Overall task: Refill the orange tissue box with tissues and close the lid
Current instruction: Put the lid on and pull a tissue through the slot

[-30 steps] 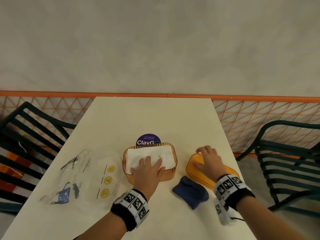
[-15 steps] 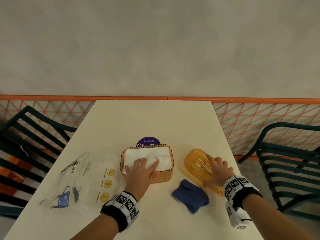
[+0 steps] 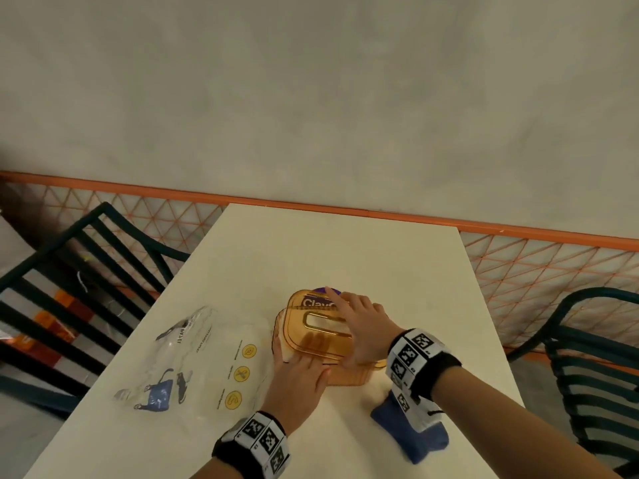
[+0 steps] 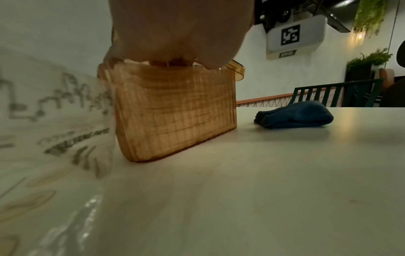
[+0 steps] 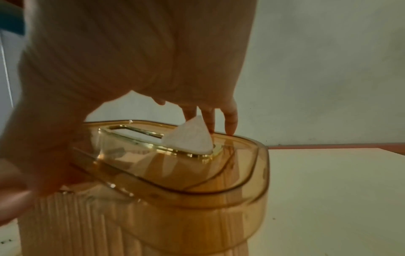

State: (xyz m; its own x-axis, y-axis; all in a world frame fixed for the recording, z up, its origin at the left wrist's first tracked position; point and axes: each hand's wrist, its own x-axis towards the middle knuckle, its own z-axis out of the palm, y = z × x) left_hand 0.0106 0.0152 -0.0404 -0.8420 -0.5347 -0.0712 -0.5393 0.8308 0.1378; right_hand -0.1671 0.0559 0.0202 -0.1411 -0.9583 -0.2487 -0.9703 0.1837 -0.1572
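Right hand (image 3: 366, 326) grips lid (image 3: 313, 335) tilted over orange tissue box (image 4: 175, 112), centre frame | left hand (image 3: 297, 382) flat on tissues, fingers under lid.

A long cream table (image 3: 311, 257) butts against a grey plaster wall (image 3: 311, 98); dark green slatted chairs (image 3: 594, 368) flank the table.
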